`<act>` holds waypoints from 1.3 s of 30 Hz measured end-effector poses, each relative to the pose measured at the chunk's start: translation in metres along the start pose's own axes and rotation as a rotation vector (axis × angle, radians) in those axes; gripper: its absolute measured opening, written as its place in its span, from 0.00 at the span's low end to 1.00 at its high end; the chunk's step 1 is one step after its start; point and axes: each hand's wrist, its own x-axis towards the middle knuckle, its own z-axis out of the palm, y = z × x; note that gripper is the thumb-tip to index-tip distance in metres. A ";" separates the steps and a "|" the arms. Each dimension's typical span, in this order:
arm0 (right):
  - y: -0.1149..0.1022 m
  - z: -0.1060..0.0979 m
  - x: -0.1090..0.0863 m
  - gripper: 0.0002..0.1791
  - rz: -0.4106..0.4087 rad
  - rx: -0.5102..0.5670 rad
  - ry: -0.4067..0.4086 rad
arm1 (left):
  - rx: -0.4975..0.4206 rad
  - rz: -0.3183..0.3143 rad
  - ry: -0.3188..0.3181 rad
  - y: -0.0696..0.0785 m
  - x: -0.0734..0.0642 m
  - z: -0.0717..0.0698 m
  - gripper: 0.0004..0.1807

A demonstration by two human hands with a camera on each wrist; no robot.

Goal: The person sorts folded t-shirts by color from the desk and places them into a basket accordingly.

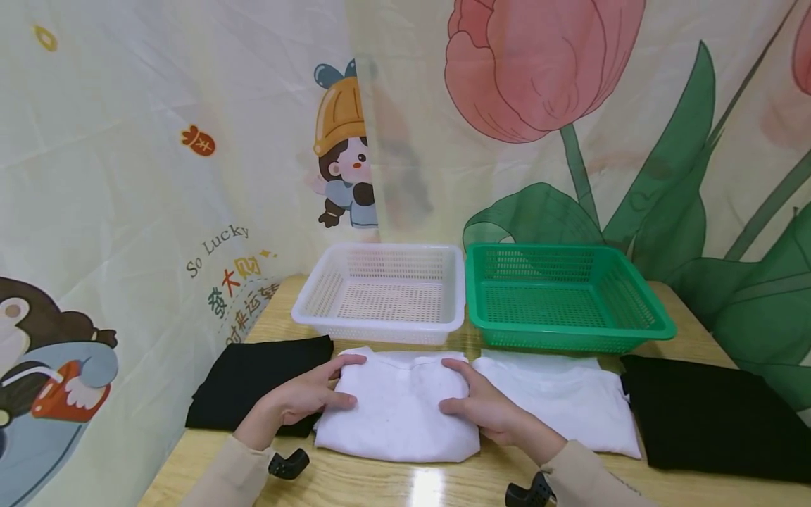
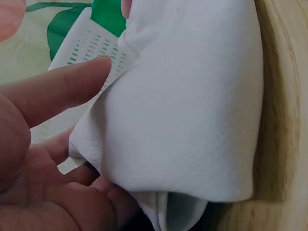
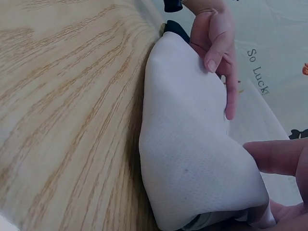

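The head view takes in the whole row, which the wrist views crop out: a folded white fabric garment [image 1: 399, 415] lies on the pale wood-grain table [image 1: 355, 486] between a folded black cloth [image 1: 253, 380] and a second folded white garment [image 1: 564, 401], with another folded black cloth [image 1: 716, 415] at the far right. Behind them stand a white perforated plastic basket [image 1: 380, 329] and a green perforated plastic basket [image 1: 570, 334], side by side.

The left hand [image 1: 307, 394] holds the garment's left side, thumb and forefinger parted; the left wrist view adds the other fingers, tucked beneath its corner, hidden from above. The right hand [image 1: 491, 408] grips the opposite side in much the same way, and the right wrist view shows fingers reaching under the cloth there.

The garment is a thick, soft bundle, smooth and rounded along its near edge, rumpled around the collar at the far side. From the left wrist, layers hang open at its end; from the right wrist, fine fabric texture and a tiny dark speck show.
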 end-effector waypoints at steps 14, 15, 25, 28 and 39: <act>0.008 0.002 0.005 0.45 -0.003 -0.007 0.029 | -0.061 0.005 -0.052 -0.008 0.001 0.000 0.40; 0.008 0.002 0.005 0.45 -0.009 -0.007 0.034 | -0.056 0.009 -0.045 -0.007 0.001 -0.001 0.40; -0.009 0.006 0.000 0.44 -0.082 -0.031 0.063 | 0.054 0.038 0.036 0.015 -0.011 -0.015 0.41; -0.017 0.008 -0.003 0.43 -0.108 -0.025 0.045 | 0.056 0.044 0.043 0.028 -0.020 -0.022 0.42; -0.059 0.010 -0.008 0.43 -0.175 0.001 0.018 | 0.006 0.124 -0.043 0.071 -0.046 -0.045 0.43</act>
